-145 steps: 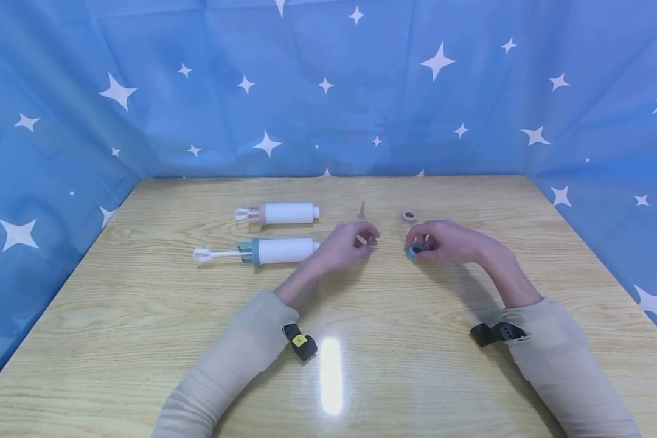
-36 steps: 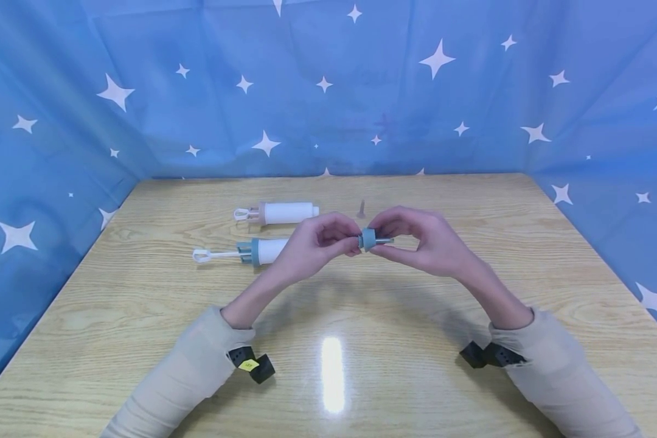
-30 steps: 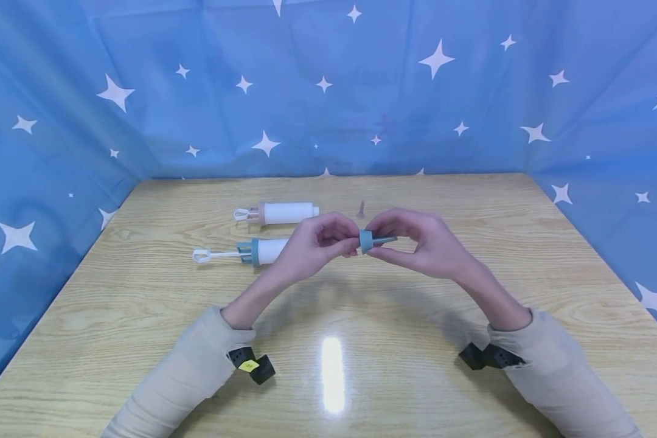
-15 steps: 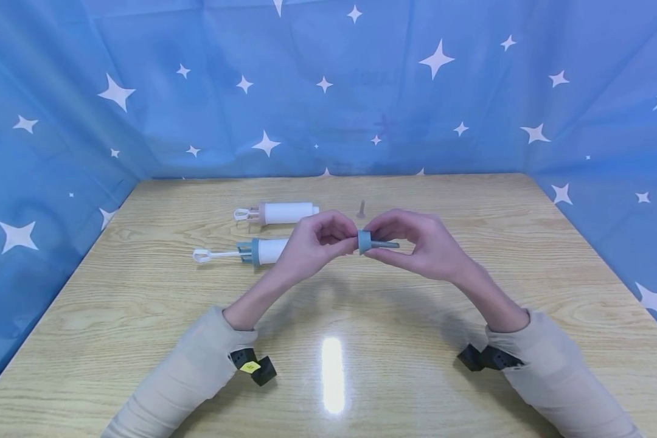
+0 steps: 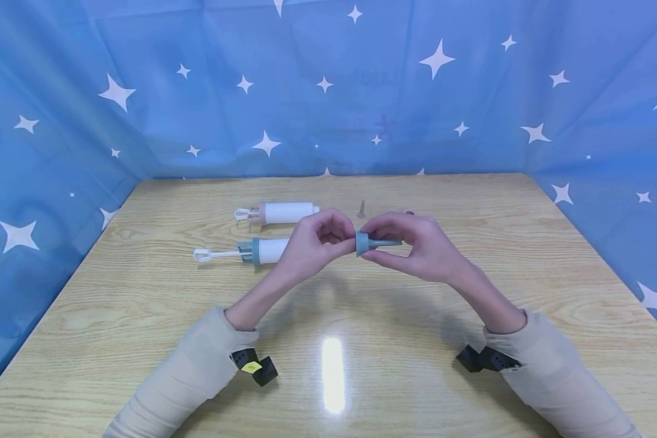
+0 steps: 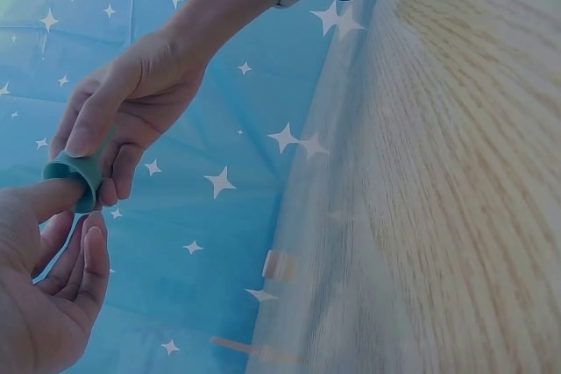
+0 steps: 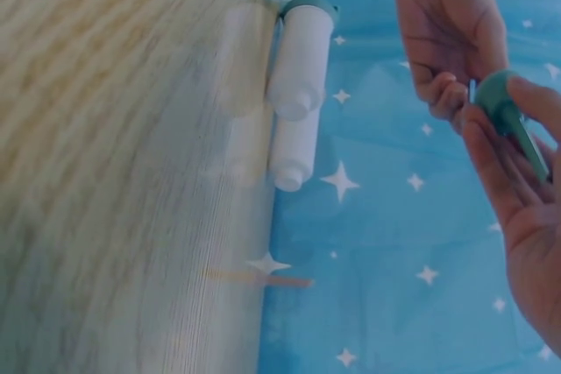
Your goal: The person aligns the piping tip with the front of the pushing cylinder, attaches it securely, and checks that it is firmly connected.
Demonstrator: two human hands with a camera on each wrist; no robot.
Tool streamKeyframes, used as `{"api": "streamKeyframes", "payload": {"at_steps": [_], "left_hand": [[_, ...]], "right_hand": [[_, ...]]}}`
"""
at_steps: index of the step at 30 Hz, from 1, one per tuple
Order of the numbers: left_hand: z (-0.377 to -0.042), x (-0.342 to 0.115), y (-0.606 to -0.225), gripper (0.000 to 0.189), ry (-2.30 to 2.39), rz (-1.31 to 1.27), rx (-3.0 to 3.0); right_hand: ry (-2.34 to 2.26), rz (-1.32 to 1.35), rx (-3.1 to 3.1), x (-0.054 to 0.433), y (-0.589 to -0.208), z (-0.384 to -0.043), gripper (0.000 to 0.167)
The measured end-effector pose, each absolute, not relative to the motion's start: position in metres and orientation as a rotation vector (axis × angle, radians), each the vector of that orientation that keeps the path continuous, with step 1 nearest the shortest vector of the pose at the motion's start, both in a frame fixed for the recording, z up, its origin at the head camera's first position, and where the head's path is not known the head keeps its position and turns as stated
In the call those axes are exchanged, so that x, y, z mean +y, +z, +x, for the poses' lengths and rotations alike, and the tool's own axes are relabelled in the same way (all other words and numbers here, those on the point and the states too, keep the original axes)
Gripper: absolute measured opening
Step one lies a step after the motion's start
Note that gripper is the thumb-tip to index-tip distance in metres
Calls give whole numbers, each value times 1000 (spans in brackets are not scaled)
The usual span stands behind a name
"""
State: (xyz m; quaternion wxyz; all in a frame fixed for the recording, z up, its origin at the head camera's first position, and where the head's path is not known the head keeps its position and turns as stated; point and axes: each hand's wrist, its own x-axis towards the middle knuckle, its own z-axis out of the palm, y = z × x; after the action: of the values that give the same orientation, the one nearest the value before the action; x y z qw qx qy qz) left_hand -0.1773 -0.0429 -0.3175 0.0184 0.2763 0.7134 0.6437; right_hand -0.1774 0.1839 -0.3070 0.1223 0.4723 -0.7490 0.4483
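Both hands meet above the table on a teal ring cap (image 5: 362,243), with a thin teal nozzle (image 5: 385,243) sticking out of it to the right. My right hand (image 5: 416,246) grips the cap between thumb and fingers, and the nozzle runs through the gap of that hand. At the cap's wide end is my left hand (image 5: 323,240); in the left wrist view one of its digits reaches into the opening (image 6: 70,186), the other fingers curled below. Behind the left hand lies a white syringe-like tube with a teal collar (image 5: 255,252), its right end hidden.
Farther back lies a second white tube (image 5: 289,212) with a mauve collar and looped handle. A mauve nozzle (image 5: 362,209) stands near the back. A mauve ring (image 5: 409,212) is mostly hidden behind the right hand. A starry blue curtain (image 5: 328,91) encloses the wooden table (image 5: 405,365).
The teal ring in my right hand and the nozzle in my left were apart; they are now joined. Over the last second the nozzle has come out farther and the hands have shifted slightly left.
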Motion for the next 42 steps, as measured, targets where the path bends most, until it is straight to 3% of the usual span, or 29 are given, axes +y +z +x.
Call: {"api": "streamKeyframes", "payload": {"at_steps": [21,42], "left_hand": [[-183,-49,-315,11,1947,917,2237],[-216,-92,-321,29,1434,947,2517]], "right_hand": [[1322,1300,-2247,190,-309,-180,42],[1309,1246,-2304,197,-312,-187,40]]}}
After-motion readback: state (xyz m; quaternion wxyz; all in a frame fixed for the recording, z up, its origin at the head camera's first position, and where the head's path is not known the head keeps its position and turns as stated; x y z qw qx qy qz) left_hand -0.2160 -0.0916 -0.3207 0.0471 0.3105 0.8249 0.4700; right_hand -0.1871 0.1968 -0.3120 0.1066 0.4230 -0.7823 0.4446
